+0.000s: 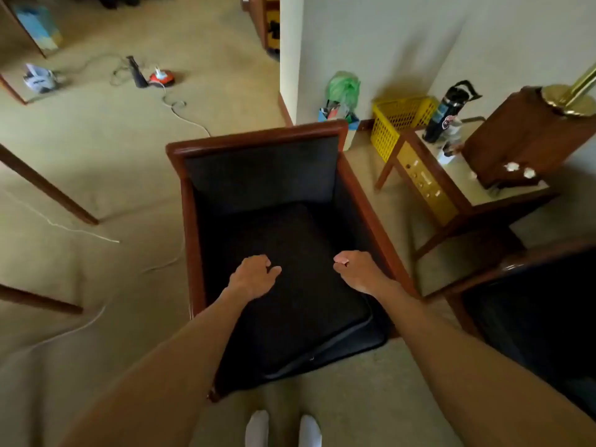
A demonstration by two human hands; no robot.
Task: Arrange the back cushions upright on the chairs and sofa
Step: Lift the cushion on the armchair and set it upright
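A wooden-framed armchair (354, 201) stands in front of me with a black padded back (261, 175). A black cushion (296, 304) lies flat on the seat, on top of another black layer that juts out at the front edge. My left hand (253, 275) hovers over the middle of this cushion with its fingers loosely curled and the thumb apart, holding nothing. My right hand (356, 272) is over the cushion's right side, curled into a loose fist with nothing in it. Part of a second dark seat (532, 317) shows at the right edge.
A side table (451, 201) with a bottle (446, 111) and a wooden lamp base (529, 140) stands right of the armchair. A yellow basket (400, 124) and a green bag (343, 88) sit by the wall. Cables (180, 111) and a red device (163, 77) lie on the carpet at left.
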